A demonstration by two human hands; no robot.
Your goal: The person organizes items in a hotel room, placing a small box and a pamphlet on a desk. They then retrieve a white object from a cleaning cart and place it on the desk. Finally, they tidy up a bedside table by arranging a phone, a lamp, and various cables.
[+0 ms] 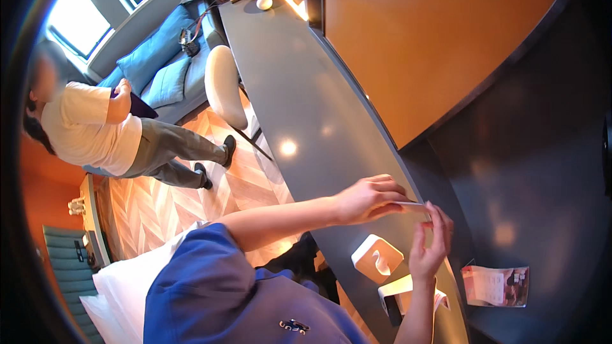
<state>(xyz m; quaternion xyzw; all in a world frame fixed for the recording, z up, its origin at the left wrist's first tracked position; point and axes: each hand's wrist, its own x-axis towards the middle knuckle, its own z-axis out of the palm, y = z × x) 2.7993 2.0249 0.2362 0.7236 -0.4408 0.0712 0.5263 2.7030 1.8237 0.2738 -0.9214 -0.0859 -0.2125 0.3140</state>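
Note:
A thin flat pale card-like item [412, 206], seen almost edge-on, is held between both hands above the grey desk [306, 105]. My left hand [372, 199] pinches its left end, with the fingers curled over it. Its right end is gripped by the fingertips of my right hand [432, 239], thumb apart below. What the item's face looks like is hidden by the angle. Under the hands stands a square white tissue box [373, 251] with a tissue poking out of its top. Beside the right forearm lies a white box-like holder [399, 291], partly hidden by the arm.
A pale chair [222, 86] stands at the desk's left edge. A table lamp [264, 3] is at the far end. Another person [95, 119] stands on the wooden floor by a blue sofa [165, 81]. A printed leaflet [497, 286] shows against the dark surface at right.

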